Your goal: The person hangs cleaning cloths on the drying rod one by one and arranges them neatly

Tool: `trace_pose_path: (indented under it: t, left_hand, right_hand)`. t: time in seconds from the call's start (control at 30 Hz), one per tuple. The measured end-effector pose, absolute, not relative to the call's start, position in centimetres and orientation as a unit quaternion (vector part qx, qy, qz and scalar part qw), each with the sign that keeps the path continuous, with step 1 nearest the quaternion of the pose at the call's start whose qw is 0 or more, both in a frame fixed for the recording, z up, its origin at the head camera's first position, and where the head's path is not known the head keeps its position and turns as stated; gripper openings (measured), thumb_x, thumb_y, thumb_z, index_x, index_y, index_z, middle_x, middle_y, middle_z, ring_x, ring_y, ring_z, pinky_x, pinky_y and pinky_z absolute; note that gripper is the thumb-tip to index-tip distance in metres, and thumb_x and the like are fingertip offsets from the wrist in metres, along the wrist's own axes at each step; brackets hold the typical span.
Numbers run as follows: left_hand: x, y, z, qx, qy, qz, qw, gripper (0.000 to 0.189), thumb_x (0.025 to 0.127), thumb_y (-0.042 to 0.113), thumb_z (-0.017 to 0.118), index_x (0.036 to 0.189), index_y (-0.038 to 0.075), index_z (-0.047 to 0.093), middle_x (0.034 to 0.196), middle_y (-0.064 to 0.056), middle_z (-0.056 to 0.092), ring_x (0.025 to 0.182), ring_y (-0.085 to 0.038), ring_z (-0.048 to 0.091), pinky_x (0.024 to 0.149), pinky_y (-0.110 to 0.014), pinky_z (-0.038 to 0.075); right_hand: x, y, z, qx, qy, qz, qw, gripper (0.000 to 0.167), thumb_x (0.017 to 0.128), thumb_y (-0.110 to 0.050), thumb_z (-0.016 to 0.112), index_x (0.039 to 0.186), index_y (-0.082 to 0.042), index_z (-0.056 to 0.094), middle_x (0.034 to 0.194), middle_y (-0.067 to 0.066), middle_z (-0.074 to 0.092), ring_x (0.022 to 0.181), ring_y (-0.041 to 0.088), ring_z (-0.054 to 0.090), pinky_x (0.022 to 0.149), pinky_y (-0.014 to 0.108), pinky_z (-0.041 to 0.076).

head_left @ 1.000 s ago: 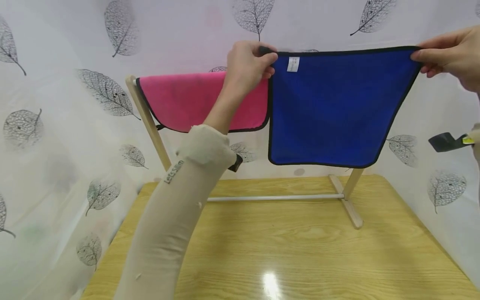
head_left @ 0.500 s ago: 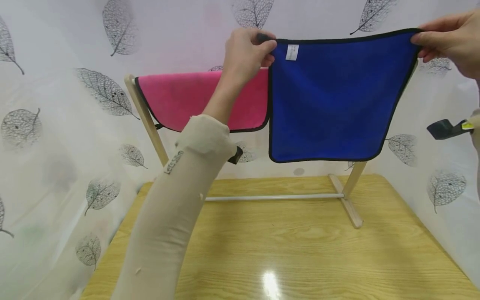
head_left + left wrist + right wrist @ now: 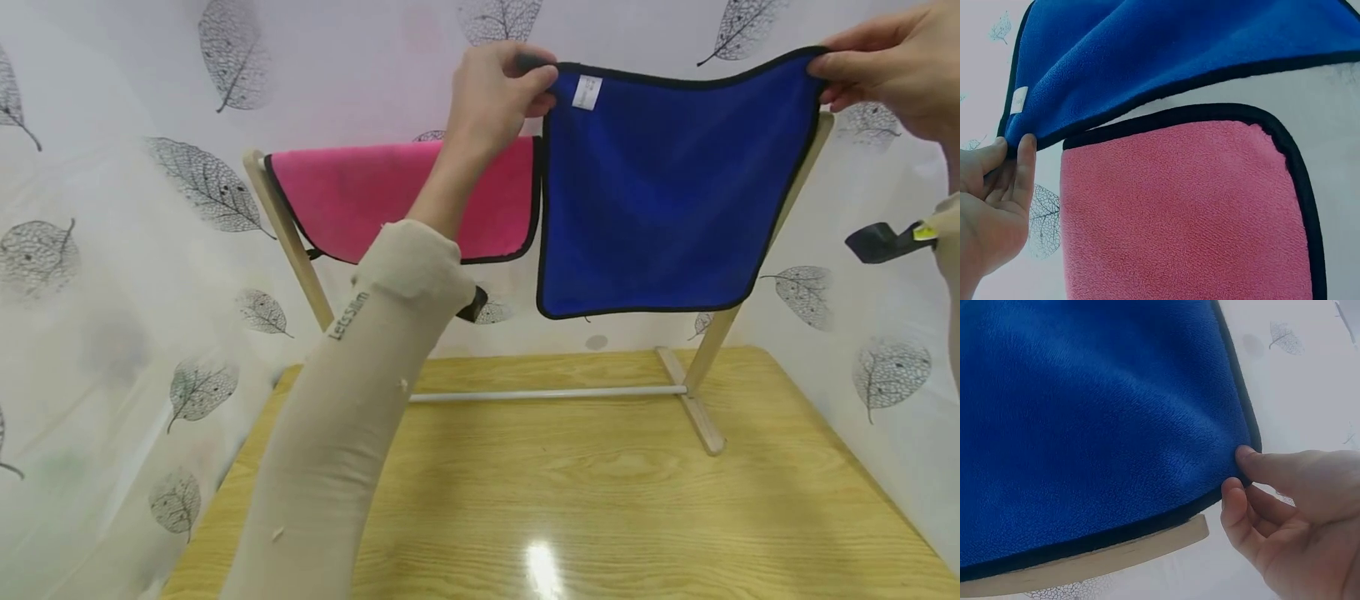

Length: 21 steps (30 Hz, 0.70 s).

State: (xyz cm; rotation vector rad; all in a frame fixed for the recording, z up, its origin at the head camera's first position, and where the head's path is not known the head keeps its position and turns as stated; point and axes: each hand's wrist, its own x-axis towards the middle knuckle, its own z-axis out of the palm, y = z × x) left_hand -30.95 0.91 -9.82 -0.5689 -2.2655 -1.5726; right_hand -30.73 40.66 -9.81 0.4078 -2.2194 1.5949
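A blue towel [image 3: 675, 192] with black edging and a white label [image 3: 587, 92] hangs spread between both hands. My left hand [image 3: 491, 100] pinches its upper left corner; the left wrist view shows thumb and fingers [image 3: 1024, 169] at that corner. My right hand [image 3: 896, 71] pinches the upper right corner between thumb and fingers, seen close in the right wrist view. Left of it, a pink towel [image 3: 337, 200] with black edging is draped over the top of a wooden rack [image 3: 300, 258]. My left forearm hides part of the pink towel, and the blue towel hides the rack's upper right section.
The rack's right post [image 3: 712, 346] rises from a wooden foot [image 3: 693, 408] on the wood-grain table [image 3: 600, 492]. A white lower bar [image 3: 547, 393] runs between the posts. Leaf-patterned sheeting [image 3: 112, 292] surrounds the table at the back and sides.
Both hands have risen with the blue towel, lifting its lower edge too. The right hand has also shifted slightly left, and the towel's top edge now sags. The pink towel stays on the rack.
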Motion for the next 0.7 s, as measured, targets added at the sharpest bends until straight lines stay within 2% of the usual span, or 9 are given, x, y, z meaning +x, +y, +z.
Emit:
trace_pose_path:
  t: [0.13,0.47,0.6,0.63,0.7]
  left_hand:
    - [-31.0,0.9,-9.8,-0.196,-0.804,-0.536,0.169,0.026,0.102,0.014,0.067,0.126,0.007,0.073,0.113,-0.008,0.073,0.093,-0.015,0.07,0.082,-0.015,0.055]
    - [-31.4,0.8,-10.2,-0.183,-0.831,-0.499,0.164,0.026,0.104,0.015,0.064,0.128,0.008,0.072,0.118,-0.007,0.072,0.096,-0.015,0.069,0.082,-0.017,0.056]
    - [-31.6,0.9,-10.3,-0.177,-0.844,-0.485,0.148,0.026,0.104,0.016,0.064,0.128,0.009,0.073,0.119,-0.007,0.071,0.096,-0.014,0.068,0.081,-0.018,0.056]
    - [-31.6,0.9,-10.3,-0.177,-0.847,-0.481,0.145,0.026,0.104,0.016,0.064,0.128,0.009,0.073,0.118,-0.007,0.071,0.095,-0.014,0.068,0.081,-0.018,0.056]
    - [-31.8,1.0,-10.3,-0.174,-0.853,-0.471,0.14,0.026,0.104,0.016,0.064,0.127,0.009,0.073,0.116,-0.007,0.072,0.092,-0.013,0.068,0.079,-0.019,0.056]
  right_hand:
    - [-31.2,40.7,-9.8,0.134,-0.781,0.58,0.188,0.025,0.1,-0.006,0.06,0.09,-0.02,0.077,0.079,-0.008,0.071,0.061,0.004,0.065,0.062,0.008,0.051]
    - [-31.0,40.0,-10.1,0.073,-0.801,0.565,0.185,0.018,0.097,-0.013,0.066,0.088,-0.024,0.076,0.078,-0.012,0.072,0.063,0.003,0.066,0.059,0.008,0.047]
    - [-30.8,39.6,-10.3,0.041,-0.819,0.539,0.191,0.024,0.099,-0.01,0.064,0.084,-0.027,0.073,0.074,-0.014,0.069,0.06,0.002,0.065,0.056,0.009,0.046]
    - [-30.8,39.5,-10.3,0.028,-0.832,0.519,0.193,0.022,0.1,-0.011,0.064,0.089,-0.028,0.073,0.074,-0.016,0.068,0.062,0.001,0.063,0.057,0.009,0.045]
    - [-30.8,39.1,-10.4,0.004,-0.858,0.473,0.198,0.018,0.102,-0.015,0.063,0.109,-0.025,0.076,0.077,-0.02,0.063,0.068,0.001,0.058,0.058,0.008,0.043]
